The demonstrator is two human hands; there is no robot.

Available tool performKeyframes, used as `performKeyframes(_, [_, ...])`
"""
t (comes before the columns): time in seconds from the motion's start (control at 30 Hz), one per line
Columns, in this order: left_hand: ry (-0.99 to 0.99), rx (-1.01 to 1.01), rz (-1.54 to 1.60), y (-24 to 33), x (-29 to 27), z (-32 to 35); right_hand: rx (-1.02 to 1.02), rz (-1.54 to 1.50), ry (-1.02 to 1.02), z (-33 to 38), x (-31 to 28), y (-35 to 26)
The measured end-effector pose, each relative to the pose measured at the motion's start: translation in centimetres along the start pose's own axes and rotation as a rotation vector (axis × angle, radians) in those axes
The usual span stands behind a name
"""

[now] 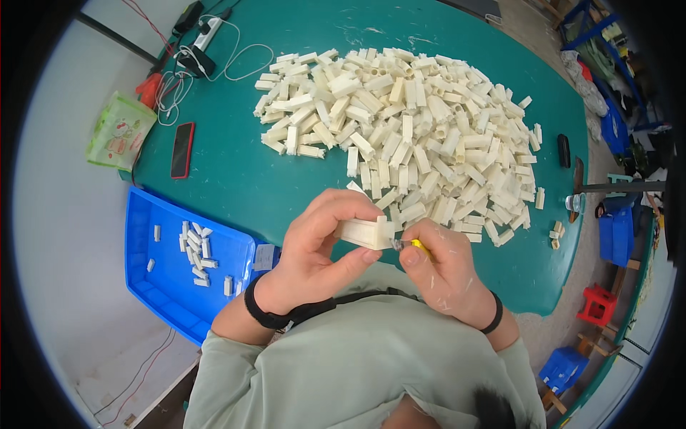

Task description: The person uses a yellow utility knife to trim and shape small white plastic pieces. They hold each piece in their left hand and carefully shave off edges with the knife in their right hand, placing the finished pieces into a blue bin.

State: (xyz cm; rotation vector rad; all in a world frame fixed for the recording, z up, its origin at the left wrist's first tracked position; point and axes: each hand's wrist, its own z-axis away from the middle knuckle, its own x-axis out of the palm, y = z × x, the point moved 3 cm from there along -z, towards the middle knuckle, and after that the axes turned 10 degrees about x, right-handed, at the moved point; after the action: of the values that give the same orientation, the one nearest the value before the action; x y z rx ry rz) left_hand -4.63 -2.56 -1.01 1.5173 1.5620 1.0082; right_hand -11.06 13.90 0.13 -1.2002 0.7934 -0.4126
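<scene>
Between the thumb and fingers of my left hand (321, 239) is a cream plastic part (359, 232), a long box-like piece with a wider flange at its right end. My right hand (444, 266) is closed round a small tool with a yellow handle (420, 247); most of the handle is hidden in the fist. The tool's tip meets or nearly meets the flanged end, and its exact kind cannot be made out. Just beyond both hands lies a large heap of similar cream parts (421, 136) on the green table (229, 157).
At my left, a blue bin (161, 282) holds several cream parts. A phone (183, 150), a green-white package (120, 132) and a power strip with cables (207, 34) lie at the far left. A few loose pieces (557, 234) and a black object (564, 151) sit near the right edge.
</scene>
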Motion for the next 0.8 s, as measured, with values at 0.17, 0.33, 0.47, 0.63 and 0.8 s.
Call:
performKeyframes(0.17, [0.128,-0.124,0.225,0.9,1.4,0.6,-0.070,0.049,0.026,1.1,0.0,-0.9])
performKeyframes(0.33, [-0.086,-0.226,0.028,1.6,0.4,0.7,-0.048,0.028,0.062,1.4,0.1,-0.8])
performKeyframes(0.47, [0.048,-0.038,0.029,2.1,0.7,0.5,-0.089,0.021,0.081,1.6,0.1,-1.2])
performKeyframes(0.63, [0.223,0.126,-0.089,2.3,1.3,0.7,-0.126,0.038,0.080,1.7,0.3,-1.5])
performKeyframes(0.8, [0.198,0.227,-0.230,2.5,1.6,0.5,-0.152,0.038,0.113,1.7,0.1,-1.3])
